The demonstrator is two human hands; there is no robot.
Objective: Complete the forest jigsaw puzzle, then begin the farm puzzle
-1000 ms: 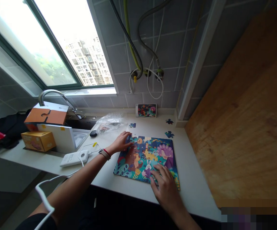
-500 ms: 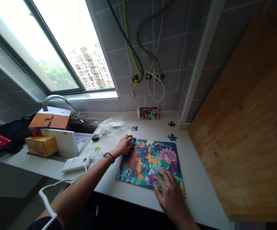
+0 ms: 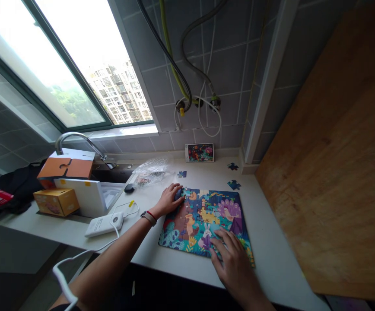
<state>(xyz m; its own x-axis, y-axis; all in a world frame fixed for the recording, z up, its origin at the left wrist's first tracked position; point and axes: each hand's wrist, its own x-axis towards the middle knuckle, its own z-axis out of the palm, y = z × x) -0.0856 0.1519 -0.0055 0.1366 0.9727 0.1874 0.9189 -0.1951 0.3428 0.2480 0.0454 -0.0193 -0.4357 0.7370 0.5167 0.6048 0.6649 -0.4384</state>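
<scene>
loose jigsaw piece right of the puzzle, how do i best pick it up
Probably pinch opposite edges from straight above: the jigsaw piece lies flat and thin on the white countertop, apart from the puzzle. Come in from the puzzle side with the right hand, which looks nearest.

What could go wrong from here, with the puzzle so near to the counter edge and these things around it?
The right hand presses on the jigsaw puzzle near the front edge of the counter, so the board might slide. The loose piece lies close to the plastic bag and could get hidden. The white cable from the power bank runs near the left forearm and might catch, dragging the power bank.
</scene>
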